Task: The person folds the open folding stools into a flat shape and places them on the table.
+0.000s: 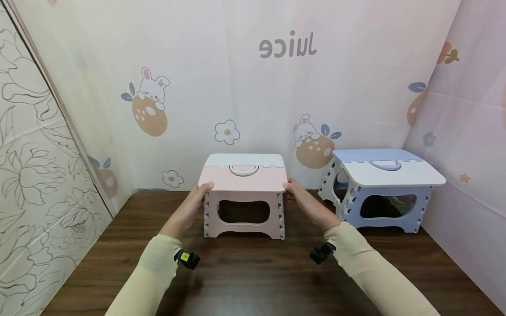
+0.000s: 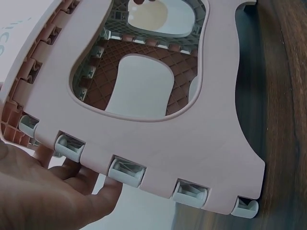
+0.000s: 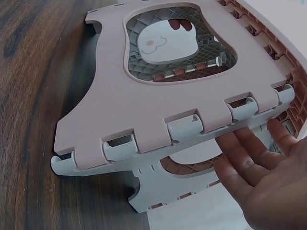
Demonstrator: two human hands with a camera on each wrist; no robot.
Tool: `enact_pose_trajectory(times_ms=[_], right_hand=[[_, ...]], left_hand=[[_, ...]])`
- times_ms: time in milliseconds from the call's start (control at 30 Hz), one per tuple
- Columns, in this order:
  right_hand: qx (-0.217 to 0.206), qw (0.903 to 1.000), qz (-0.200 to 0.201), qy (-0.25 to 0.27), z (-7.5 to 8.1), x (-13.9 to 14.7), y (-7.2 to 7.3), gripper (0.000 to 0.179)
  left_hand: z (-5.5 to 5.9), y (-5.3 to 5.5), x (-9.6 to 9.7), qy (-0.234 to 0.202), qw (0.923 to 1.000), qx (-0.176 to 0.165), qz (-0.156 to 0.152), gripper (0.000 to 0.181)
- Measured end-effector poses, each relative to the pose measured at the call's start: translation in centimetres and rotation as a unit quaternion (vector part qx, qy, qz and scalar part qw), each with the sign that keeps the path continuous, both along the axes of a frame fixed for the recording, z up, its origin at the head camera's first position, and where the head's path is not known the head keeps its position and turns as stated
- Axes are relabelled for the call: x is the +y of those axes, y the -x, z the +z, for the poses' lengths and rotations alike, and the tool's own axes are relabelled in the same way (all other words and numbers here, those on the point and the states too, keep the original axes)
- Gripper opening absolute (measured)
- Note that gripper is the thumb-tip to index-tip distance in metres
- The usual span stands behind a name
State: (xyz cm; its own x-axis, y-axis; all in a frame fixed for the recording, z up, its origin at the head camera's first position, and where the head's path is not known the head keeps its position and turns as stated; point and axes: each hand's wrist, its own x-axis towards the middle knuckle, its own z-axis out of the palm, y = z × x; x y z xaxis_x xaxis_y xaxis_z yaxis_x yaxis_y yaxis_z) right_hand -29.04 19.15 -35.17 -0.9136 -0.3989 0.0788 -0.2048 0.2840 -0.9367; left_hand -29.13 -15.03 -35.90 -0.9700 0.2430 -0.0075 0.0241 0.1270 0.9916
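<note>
A pink and white folding step stool (image 1: 221, 177) stands unfolded on the wooden table, with a carry handle (image 1: 243, 173) in its top. My left hand (image 1: 191, 199) grips the left end of the top, thumb over the edge. The opposite end is held the same way by my right hand (image 1: 302, 197). In the left wrist view, the fingers (image 2: 108, 194) touch the hinged side of the stool below the top. The right wrist view shows fingers (image 3: 240, 165) spread along the white side panel. Through the oval cut-out, the ribbed underside is visible.
A second folding stool (image 1: 391, 173), blue and white, stands unfolded at the right near the side wall. Behind both stools hangs a printed curtain (image 1: 257, 96) with rabbits and flowers. The brown wooden table (image 1: 253, 276) extends toward me.
</note>
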Motion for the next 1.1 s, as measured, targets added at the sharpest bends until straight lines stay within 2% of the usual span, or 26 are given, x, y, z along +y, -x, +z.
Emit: enact_pose_trajectory(times_ms=[467, 700, 1100], right_hand=[[0.021, 0.9995, 0.02, 0.012, -0.2, 1.9, -0.3, 0.06], [0.027, 0.9991, 0.025, 0.02, -0.3, 2.5, -0.3, 0.059], [0.013, 0.9997, 0.018, 0.013, 0.0, 3.3, -0.3, 0.064]], left_hand=[[-0.2, 0.0, 1.6, 0.006, 1.0, 0.0, 0.008, 0.078], [-0.3, 0.0, 2.2, -0.001, 1.0, 0.004, -0.001, 0.082], [-0.1, -0.1, 2.8, -0.008, 0.9999, 0.01, -0.006, 0.084]])
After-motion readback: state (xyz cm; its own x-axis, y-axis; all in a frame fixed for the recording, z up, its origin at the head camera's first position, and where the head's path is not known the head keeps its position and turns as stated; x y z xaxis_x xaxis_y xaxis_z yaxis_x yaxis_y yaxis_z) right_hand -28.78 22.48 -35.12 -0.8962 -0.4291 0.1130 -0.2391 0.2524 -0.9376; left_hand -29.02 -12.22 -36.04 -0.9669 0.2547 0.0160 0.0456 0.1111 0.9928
